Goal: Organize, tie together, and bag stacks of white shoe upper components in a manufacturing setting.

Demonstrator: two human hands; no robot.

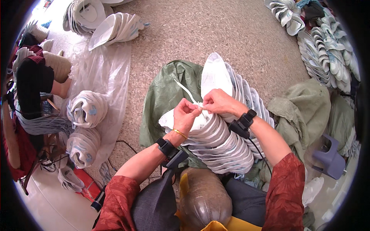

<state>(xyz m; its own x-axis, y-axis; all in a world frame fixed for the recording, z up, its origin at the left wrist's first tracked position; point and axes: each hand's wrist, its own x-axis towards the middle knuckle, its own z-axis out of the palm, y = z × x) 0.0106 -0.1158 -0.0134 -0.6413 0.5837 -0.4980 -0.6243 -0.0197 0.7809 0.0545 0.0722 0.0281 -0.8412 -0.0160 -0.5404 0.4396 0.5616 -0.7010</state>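
A white cord (pixel 186 89) is pinched between the fingertips of my left hand (pixel 185 116) and my right hand (pixel 221 102), which almost touch. One end of the cord trails up and to the left over green woven sheeting. Under and beside my hands lie stacked white shoe uppers (pixel 219 140), nested in long curved rows. A single pale sole-shaped piece (pixel 216 73) stands up at the far end of the stack, just beyond my right hand. The stretch of cord between my fingers is partly hidden by them.
Green woven sheeting (pixel 160 90) spreads under the stack. Bundled uppers (pixel 88 109) lie on clear plastic (pixel 115 77) at the left, near another person's arm (pixel 61 87). More bundles (pixel 119 29) sit far left and far right. A purple-grey plastic stool (pixel 330 158) stands at right.
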